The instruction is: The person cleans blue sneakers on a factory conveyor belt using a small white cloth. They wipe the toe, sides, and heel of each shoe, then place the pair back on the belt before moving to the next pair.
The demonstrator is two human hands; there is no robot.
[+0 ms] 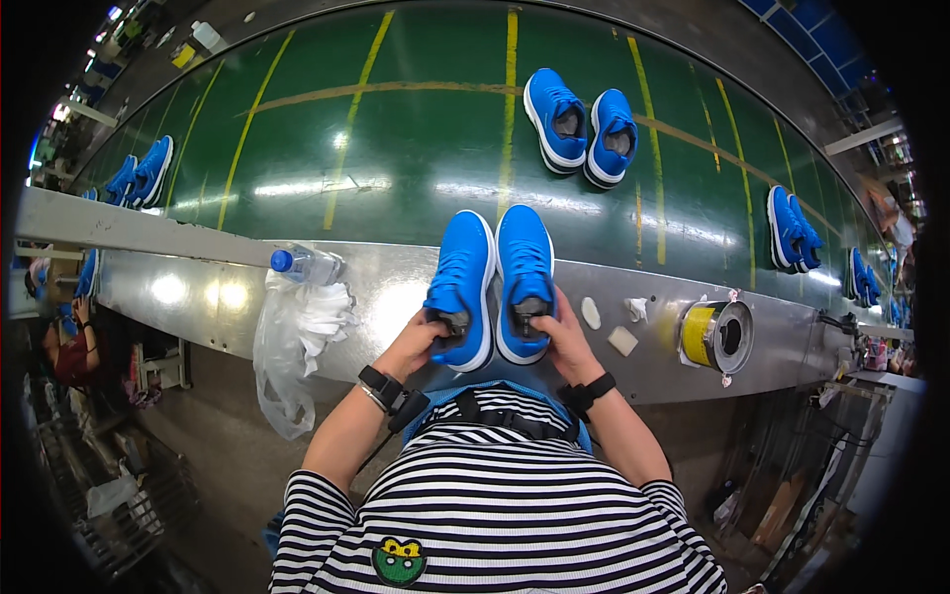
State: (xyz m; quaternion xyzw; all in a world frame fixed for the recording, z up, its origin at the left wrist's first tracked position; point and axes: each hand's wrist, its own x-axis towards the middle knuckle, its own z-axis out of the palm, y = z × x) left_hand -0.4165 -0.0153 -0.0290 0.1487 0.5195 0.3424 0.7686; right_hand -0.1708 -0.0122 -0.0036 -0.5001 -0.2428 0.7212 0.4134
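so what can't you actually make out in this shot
- Head view: the heels of the near pair of blue shoes are covered by the left hand and right hand.
- The far shoe pairs at the right rim are too small and bent by the fisheye.
- The plastic bottle is partly hidden by a white bag.
- The picture's corners are black.

Two shoes (492,282) side by side on ledge (198,287), heels toward person. Bottle (305,265) to their left, tape roll (714,335) right. Another pair (581,127) behind on belt (396,148).
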